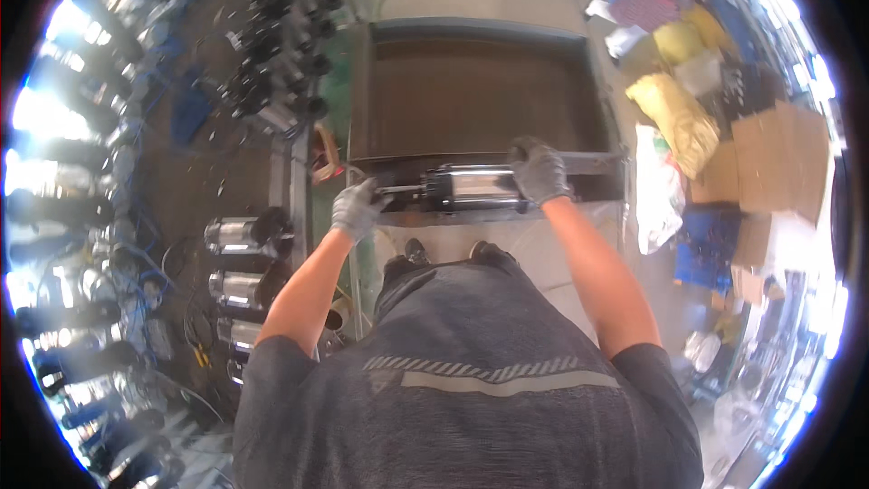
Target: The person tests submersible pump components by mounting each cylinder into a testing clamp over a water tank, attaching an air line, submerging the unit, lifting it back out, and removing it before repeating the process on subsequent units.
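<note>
A shiny steel cylinder with black ends point(478, 183), shaped like a pump motor, lies sideways across the near strip of a metal trough point(599, 91). My right hand point(539, 172), in a grey glove, is wrapped over the cylinder's right end from above. From its left end a thin metal rod point(398, 189) reaches toward my left hand point(357, 207), also gloved in grey. The left fingers are closed about the rod's outer end. Whether the rod is the cylinder's shaft or a separate tool, I cannot tell.
Similar steel cylinders point(237, 235) lie in a row on the dark bench at left, with several more black-ended ones behind. A reddish ring-shaped thing point(324, 152) sits by the trough's left wall. Cardboard boxes point(780, 163) and a yellow sack point(677, 122) are piled on the right.
</note>
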